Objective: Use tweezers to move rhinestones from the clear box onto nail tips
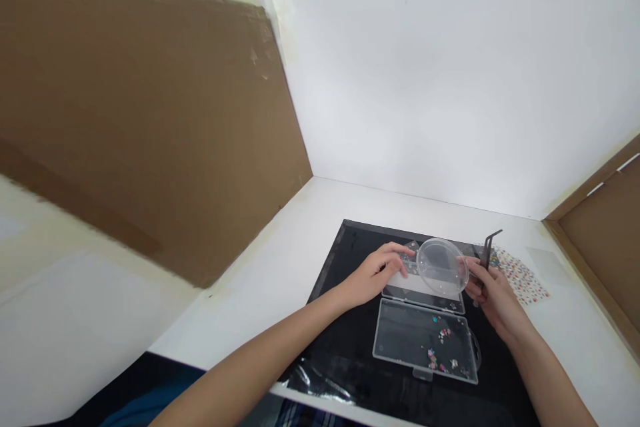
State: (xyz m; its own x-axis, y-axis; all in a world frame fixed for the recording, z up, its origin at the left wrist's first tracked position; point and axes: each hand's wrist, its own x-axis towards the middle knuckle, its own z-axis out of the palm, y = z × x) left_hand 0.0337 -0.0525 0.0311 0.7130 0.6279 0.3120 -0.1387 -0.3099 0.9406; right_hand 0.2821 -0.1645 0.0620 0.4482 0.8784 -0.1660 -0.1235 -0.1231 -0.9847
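Observation:
My right hand [490,290] grips a clear round plastic dish [443,267] by its edge, tilted up, with a few tiny bits on it. Bent-tip tweezers [486,253] are also held in that hand, tips pointing up. Fingers apart, my left hand [375,273] reaches toward small clear pieces with gems [411,250] to the left of the dish; I cannot tell whether it touches them. Below the dish lies an open clear plastic case [400,333], with several small coloured gems [444,333] in its near half. A white strip [425,283] shows in the far half, partly hidden by the dish.
A black mat [350,347] lies under the case on the white table [265,293]. At the right are a sheet of coloured dots [523,277] and a translucent sheet [553,263]. Brown cardboard panels [165,113] and white walls [425,80] enclose the space.

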